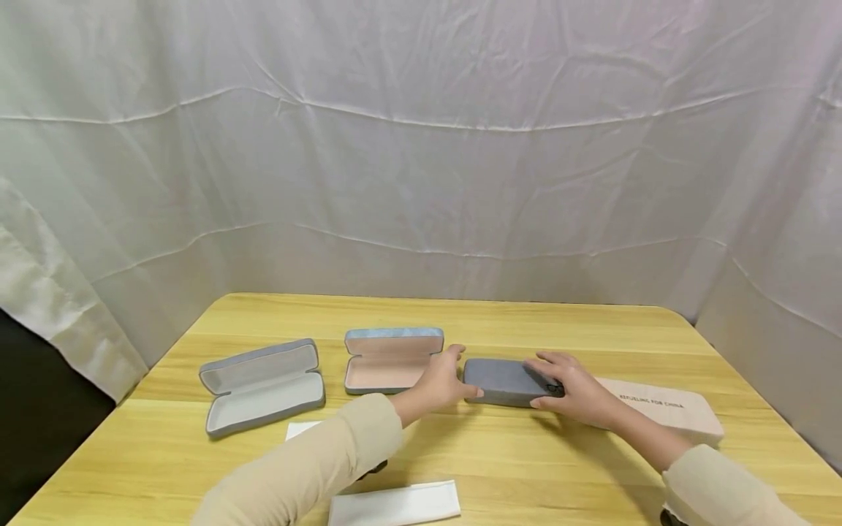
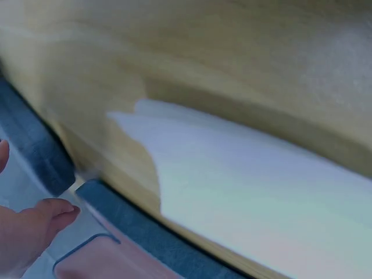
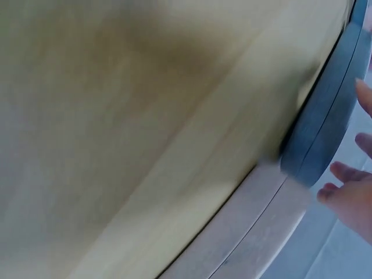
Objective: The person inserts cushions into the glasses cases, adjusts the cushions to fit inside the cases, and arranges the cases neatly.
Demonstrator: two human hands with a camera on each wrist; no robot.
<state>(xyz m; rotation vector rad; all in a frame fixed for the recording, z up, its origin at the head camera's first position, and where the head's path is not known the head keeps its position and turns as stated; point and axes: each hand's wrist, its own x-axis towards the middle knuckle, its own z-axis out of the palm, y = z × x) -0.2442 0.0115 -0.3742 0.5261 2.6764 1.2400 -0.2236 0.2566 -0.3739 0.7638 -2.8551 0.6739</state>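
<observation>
A closed grey-blue glasses case (image 1: 501,376) lies on the table between the two hands. My left hand (image 1: 435,380) is at its left end, thumb and fingers spread; in the left wrist view the thumb (image 2: 49,224) shows beside the case. Over the right end is my right hand (image 1: 575,391), its fingers spread apart, the thumb near the front edge. The right wrist view shows these fingers (image 3: 351,174) loosely spread by the dark case (image 3: 325,110). Behind the left hand stands an open case (image 1: 381,372) with a pink lining, partly covered by that hand.
Farther left sits another open grey case (image 1: 266,402) with a pale lining. A closed beige case (image 1: 671,409) with printed lettering lies to the right, partly behind the right forearm. White folded cloths (image 1: 401,504) lie at the front of the wooden table (image 1: 526,467). Pale curtains hang around it.
</observation>
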